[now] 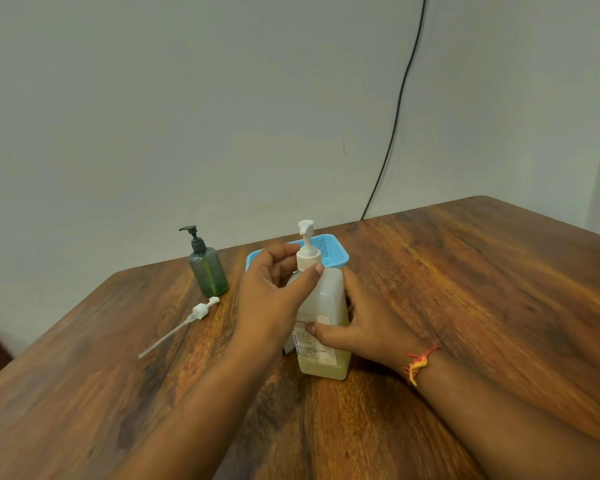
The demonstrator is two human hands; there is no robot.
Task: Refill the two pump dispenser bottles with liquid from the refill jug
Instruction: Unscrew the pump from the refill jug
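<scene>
Working the pump collar (308,259) on the square bottle (326,306)
Your left hand (271,292) pinches the collar, your right hand (368,327) clamps the body on the table (465,306); next, probably steady twisting, bottle upright.

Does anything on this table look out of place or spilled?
One thing: a loose white pump with its long tube lies flat on the table beside the green bottle, attached to nothing. No spill shows. The left hand grips the pump collar of the pale bottle, the right hand its body.
</scene>
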